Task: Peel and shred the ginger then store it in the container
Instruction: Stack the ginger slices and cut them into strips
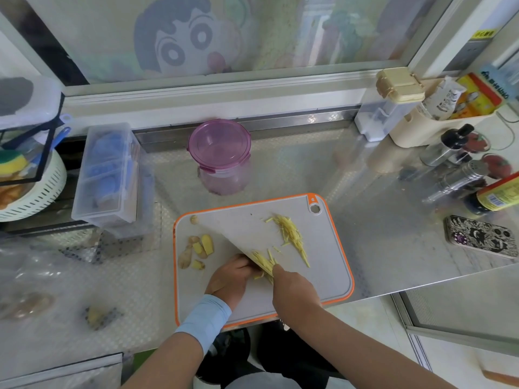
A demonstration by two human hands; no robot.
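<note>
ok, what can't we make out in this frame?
Head view:
- Knife handle: hidden under left hand; grip unclear.
- Right hand fingertips: buried in ginger shreds on the blade; pinch or push unclear.
- Container contents: tinted wall, lid on.
- Lumps on left counter: blurred under plastic film.

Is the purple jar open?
No, the purple lid sits closed on top of the jar behind the cutting board.
</note>
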